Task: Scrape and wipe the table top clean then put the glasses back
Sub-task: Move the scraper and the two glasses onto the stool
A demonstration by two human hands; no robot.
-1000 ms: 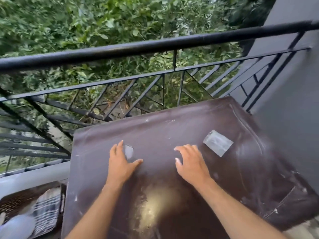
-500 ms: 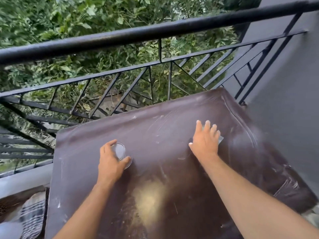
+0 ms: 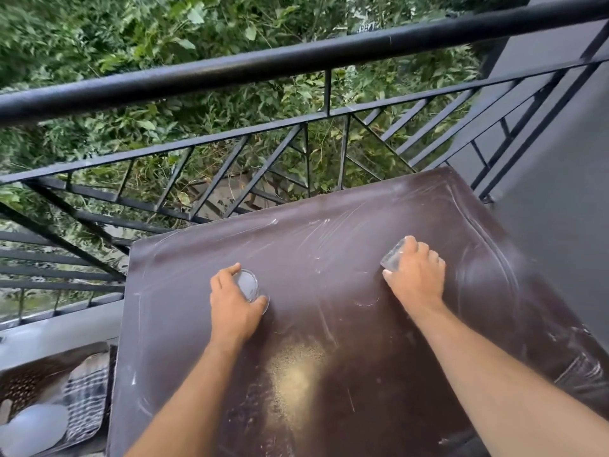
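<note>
- Left hand (image 3: 235, 306) fingers grip a clear round glass (image 3: 247, 285); right hand (image 3: 416, 275) fingers clasp a clear squarish glass (image 3: 392, 257).
- The smeared dark-brown worktop (image 3: 329, 245) looks slick, so either glass could slide.

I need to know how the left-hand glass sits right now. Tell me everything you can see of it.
The left glass is small, round and clear, seen from above through its open rim. It appears upright on the dark brown table top, left of centre. The left hand wraps it, forefinger curved round the far side, thumb at the near side. It looks empty. Nothing else touches it.
</note>
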